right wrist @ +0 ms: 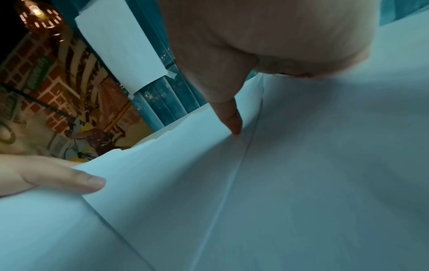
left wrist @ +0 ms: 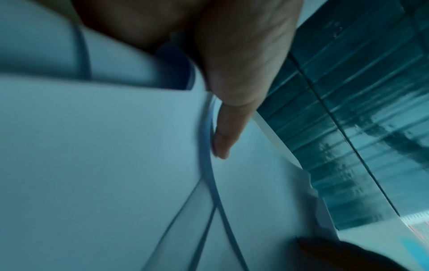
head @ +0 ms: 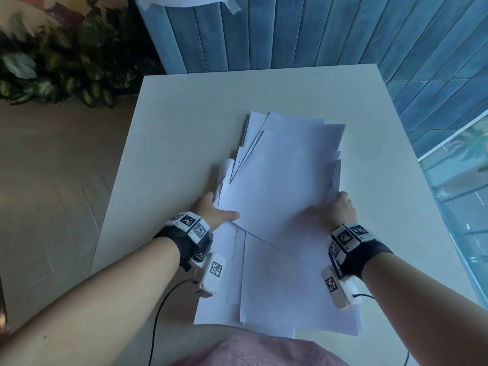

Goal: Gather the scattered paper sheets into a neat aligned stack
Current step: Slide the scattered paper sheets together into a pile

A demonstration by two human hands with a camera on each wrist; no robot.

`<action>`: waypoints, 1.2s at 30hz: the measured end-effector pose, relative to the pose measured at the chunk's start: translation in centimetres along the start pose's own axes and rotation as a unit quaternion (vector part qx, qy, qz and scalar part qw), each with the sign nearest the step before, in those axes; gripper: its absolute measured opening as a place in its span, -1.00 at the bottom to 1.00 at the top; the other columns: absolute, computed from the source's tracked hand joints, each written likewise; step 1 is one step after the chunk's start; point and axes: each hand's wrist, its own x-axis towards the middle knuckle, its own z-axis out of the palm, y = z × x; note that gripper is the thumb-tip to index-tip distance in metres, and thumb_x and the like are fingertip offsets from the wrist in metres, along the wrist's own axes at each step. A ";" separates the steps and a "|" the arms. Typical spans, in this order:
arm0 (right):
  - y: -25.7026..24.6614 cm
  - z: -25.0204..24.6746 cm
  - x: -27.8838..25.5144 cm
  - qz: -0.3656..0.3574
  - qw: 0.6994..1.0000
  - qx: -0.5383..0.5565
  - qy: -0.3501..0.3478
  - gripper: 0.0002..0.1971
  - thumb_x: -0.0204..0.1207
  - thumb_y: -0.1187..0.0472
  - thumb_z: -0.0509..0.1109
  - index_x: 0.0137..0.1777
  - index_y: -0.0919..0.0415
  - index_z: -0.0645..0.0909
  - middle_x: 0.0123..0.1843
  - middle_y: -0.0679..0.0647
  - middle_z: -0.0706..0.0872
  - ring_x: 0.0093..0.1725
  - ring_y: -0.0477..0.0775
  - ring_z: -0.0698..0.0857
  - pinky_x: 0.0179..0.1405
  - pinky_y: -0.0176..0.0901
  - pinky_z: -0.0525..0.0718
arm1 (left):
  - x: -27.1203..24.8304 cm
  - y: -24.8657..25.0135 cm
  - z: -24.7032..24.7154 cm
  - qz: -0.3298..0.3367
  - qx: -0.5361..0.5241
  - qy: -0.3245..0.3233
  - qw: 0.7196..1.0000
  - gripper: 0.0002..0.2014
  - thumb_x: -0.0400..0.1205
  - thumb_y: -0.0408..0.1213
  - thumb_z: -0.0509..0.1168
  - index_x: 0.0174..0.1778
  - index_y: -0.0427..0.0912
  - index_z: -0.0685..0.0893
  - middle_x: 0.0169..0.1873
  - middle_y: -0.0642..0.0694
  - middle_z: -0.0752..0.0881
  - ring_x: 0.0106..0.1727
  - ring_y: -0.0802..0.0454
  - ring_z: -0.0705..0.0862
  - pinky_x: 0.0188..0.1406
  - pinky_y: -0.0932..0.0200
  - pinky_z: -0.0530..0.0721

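nearest the person, flat sheets point(head: 266, 281) lie overlapped and askew on the table point(head: 163, 143), their near edges at the table's near edge; a pink garment point(head: 253, 352) shows at the bottom of the head view; both wrists carry black straps and white marker blocks, with thin cables trailing off them; just beyond, the left hand point(head: 214, 211) grips the left side of a fanned bundle point(head: 285, 178), thumb laid on top and fingers hidden beneath the paper; the left wrist view shows that thumb point(left wrist: 230, 128) pressed along a sheet edge; the right hand point(head: 335, 211) grips the bundle's right side the same way, thumb on top, fingers probably curled under, though they are out of sight; in the right wrist view its thumb point(right wrist: 232, 119) touches the top sheet, and the left thumb shows at the far edge; the bundle's corners are splayed at its far end, and one sheet curls up at its left; farther off stand a blue ribbed wall point(head: 290, 30), leafy plants point(head: 60, 64) at left and a wood floor point(head: 39, 180).
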 end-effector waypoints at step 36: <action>-1.6 0.8 3.4 -0.022 0.966 0.248 -0.068 -0.58 0.26 0.25 0.64 0.11 0.31 0.66 -0.03 0.19 0.78 -0.05 0.28 0.76 0.09 0.18 0.75 | 1.5 -1.7 -1.3 0.034 -0.230 0.072 0.970 -0.87 0.71 -0.02 0.13 -0.11 0.08 0.49 -0.14 0.18 0.48 0.00 0.09 0.47 0.03 0.14 0.40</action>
